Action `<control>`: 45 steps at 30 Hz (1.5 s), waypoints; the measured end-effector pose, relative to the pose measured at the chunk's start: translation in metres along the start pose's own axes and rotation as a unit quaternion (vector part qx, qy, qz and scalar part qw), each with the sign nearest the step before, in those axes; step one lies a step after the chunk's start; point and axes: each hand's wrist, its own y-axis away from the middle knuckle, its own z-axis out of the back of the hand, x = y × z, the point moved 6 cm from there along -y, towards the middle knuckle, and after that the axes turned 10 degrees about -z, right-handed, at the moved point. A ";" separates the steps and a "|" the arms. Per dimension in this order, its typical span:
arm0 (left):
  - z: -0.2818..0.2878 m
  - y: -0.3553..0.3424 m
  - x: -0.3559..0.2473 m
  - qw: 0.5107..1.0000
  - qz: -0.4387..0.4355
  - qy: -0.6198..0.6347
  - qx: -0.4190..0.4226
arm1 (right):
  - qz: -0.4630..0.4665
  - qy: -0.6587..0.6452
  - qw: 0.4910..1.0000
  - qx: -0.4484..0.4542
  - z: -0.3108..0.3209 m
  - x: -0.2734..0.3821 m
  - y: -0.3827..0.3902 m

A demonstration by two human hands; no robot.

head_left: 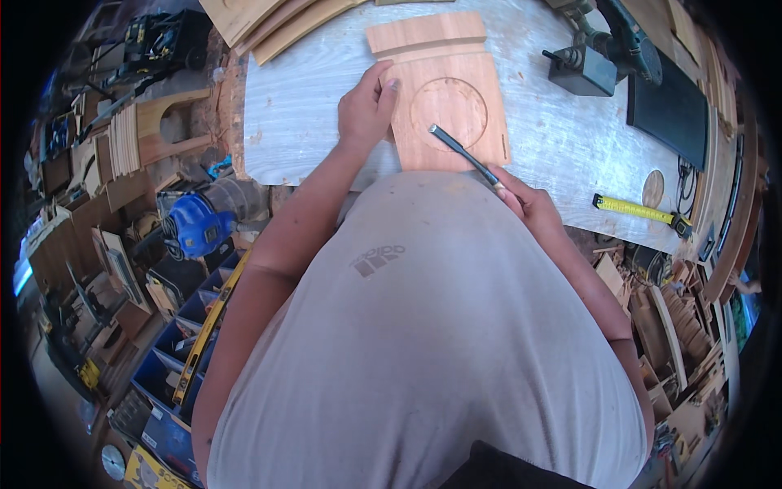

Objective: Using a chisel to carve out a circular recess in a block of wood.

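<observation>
A pale reddish wooden board [423,73] lies on the worktable in front of me. It has a groove across its far part and a round shallow recess [456,106] cut in its face. My left hand [366,110] grips the board's left edge, thumb on the near side of the groove and the other fingers partly hidden. In my right hand [525,200], closed round its handle, is a chisel [464,153]. The dark blade slants up to the left, its tip over the lower left part of the recess. Whether the tip touches the wood I cannot tell.
The worktable [301,122] is pale and scuffed. Curved wooden pieces [285,33] lie at its far left. A dark power tool [586,65], a black flat panel [672,110] and an extended yellow tape measure [639,209] are on the right. A blue-and-black machine [199,226] stands left.
</observation>
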 end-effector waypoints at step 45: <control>-0.001 0.002 -0.001 0.999 0.010 0.030 -0.001 | -0.019 -0.090 0.996 0.017 -0.021 -0.003 -0.005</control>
